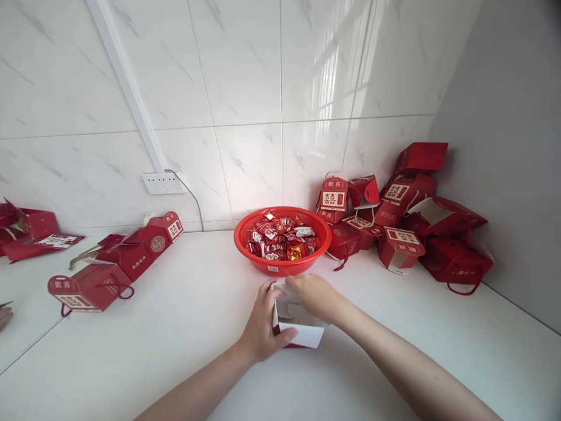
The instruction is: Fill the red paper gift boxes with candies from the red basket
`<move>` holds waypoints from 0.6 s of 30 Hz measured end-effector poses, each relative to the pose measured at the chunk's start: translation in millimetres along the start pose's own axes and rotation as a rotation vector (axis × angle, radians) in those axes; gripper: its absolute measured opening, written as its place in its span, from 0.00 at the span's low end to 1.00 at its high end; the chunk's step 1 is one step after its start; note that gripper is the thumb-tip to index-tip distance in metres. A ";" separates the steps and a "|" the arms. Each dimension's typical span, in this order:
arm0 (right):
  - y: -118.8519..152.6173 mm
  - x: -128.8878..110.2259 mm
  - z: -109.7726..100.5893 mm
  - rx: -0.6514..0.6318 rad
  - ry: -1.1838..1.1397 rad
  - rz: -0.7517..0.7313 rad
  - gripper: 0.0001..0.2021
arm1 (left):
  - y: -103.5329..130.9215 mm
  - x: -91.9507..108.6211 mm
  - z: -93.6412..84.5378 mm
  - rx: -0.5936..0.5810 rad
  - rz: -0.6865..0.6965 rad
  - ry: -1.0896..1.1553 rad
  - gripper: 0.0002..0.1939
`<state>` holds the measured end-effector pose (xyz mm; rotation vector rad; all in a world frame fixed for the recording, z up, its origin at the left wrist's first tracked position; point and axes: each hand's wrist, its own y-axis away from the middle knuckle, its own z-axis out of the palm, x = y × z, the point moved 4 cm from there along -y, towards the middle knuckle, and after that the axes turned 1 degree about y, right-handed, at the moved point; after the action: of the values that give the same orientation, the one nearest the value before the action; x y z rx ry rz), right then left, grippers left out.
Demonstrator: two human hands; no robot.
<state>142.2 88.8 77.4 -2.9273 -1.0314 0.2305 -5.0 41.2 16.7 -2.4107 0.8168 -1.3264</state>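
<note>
A small red gift box (307, 335) with a white inside stands open on the table in front of me. Around its left side my left hand (263, 327) is closed, with the thumb over the near white flap. My right hand (314, 297) reaches over the far right part of the box, fingers curled in at its far edge; the fingertips are partly hidden. Just beyond the box stands a red plastic basket (280, 268) full of wrapped candies (280, 237), mostly red, with a few silver and gold ones.
Red gift boxes (397, 199) are heaped at the right against the grey partition (504, 175). More boxes (140, 248) stand in a row at left, others (33, 228) farther left. Another person's hand (5, 316) shows at the left edge. A power socket (162, 183) is on the tiled wall.
</note>
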 end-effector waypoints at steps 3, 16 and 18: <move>-11.1 4.9 5.2 0.068 -0.040 0.028 0.11 | -11.8 -9.6 0.9 -0.012 -0.012 0.111 0.31; -46.4 60.1 -60.9 0.060 -0.170 0.073 0.19 | -34.0 -38.1 -13.0 -0.075 0.065 0.101 0.26; -67.8 63.1 -56.9 -0.143 -0.173 0.000 0.16 | -33.7 -39.7 -13.9 -0.080 0.059 0.108 0.27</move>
<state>157.1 182.4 130.6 -3.0801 -1.1138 0.4349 -21.7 92.3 13.4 -2.3714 0.9796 -1.4381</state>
